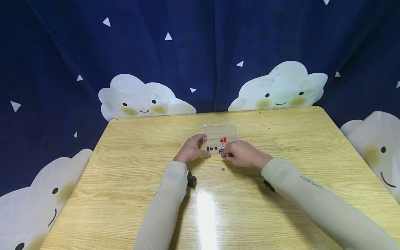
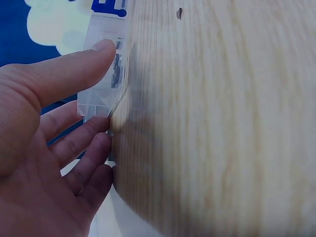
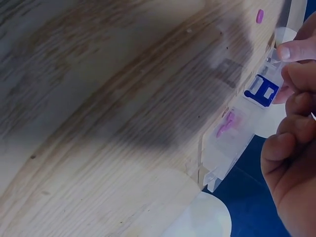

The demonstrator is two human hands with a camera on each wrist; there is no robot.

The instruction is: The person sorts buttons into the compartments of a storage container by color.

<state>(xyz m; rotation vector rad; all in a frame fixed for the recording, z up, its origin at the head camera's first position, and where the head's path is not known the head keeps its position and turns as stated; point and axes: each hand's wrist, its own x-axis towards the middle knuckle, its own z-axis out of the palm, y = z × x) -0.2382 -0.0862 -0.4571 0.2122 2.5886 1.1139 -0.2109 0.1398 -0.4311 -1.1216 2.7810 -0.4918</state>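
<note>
A clear plastic box [image 1: 214, 151] sits on the table with its transparent lid [image 1: 219, 130] raised behind it. Dark round pieces [image 1: 211, 149] lie toward its left end, a blue piece [image 3: 261, 92] near the middle, and small red pieces [image 1: 223, 140] farther back. My left hand [image 1: 191, 149] holds the left end, thumb against the front and fingers round the side. With fingers curled, my right hand [image 1: 239, 153] is at the front beside the blue piece; I cannot tell whether its fingertips pinch anything. Pinkish pieces [image 3: 226, 124] show through the box wall.
A small purple disc [image 1: 223, 169] lies on the wooden table [image 1: 140, 180] in front of the box. Dark wrist devices [image 1: 191, 179] sit under both sleeves. A navy curtain [image 1: 200, 52] with clouds hangs behind the table's far edge.
</note>
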